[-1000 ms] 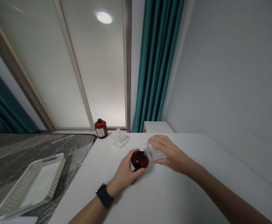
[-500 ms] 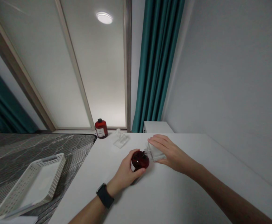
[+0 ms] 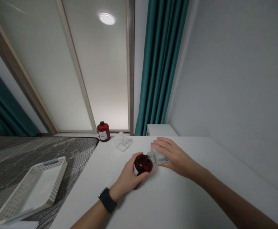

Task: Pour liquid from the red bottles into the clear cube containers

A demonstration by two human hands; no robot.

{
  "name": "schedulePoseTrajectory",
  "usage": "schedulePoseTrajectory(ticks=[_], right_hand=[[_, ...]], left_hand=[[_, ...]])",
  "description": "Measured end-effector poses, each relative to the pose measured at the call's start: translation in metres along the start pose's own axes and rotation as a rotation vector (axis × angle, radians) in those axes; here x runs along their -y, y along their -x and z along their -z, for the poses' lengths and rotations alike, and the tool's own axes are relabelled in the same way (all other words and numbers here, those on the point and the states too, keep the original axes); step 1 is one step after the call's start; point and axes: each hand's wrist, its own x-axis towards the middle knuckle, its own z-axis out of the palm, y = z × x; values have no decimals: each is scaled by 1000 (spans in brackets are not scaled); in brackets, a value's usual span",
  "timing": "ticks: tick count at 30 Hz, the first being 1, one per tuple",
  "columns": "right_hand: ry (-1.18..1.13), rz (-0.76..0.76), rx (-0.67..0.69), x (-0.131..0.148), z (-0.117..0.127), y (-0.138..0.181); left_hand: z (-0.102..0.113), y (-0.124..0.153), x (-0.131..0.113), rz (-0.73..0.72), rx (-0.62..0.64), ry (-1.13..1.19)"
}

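My left hand (image 3: 130, 173) is wrapped round a dark red bottle (image 3: 144, 163) with a white label, tilted so its neck points to the right. In my right hand (image 3: 174, 156) is a clear, square-sided bottle (image 3: 158, 156), also tilted. The mouths of the two bottles meet or nearly meet between my hands; I cannot tell whether they touch. Both are held over the white table (image 3: 177, 197). Beyond them a second clear bottle (image 3: 124, 143) is on the table, and a red bottle (image 3: 103, 132) with a black cap stands upright at the far left corner.
A white perforated basket (image 3: 57, 183) sits on the grey patterned surface (image 3: 81, 152) left of the table. Behind the table are a small white cabinet (image 3: 161, 129), a teal curtain (image 3: 164, 63) and frosted sliding doors (image 3: 105, 79). A grey wall (image 3: 236, 79) runs along the right.
Both hands and bottles stay almost in place. The clear bottle in my right hand looks very slightly shifted, with a little more of its lower end showing.
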Motion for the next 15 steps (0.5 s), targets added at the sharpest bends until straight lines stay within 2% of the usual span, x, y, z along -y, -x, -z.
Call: schedulePoseTrajectory(ticks=[15], right_hand=[[51, -3, 19, 2, 1, 1]], left_hand=[[0, 0, 0, 20, 19, -1]])
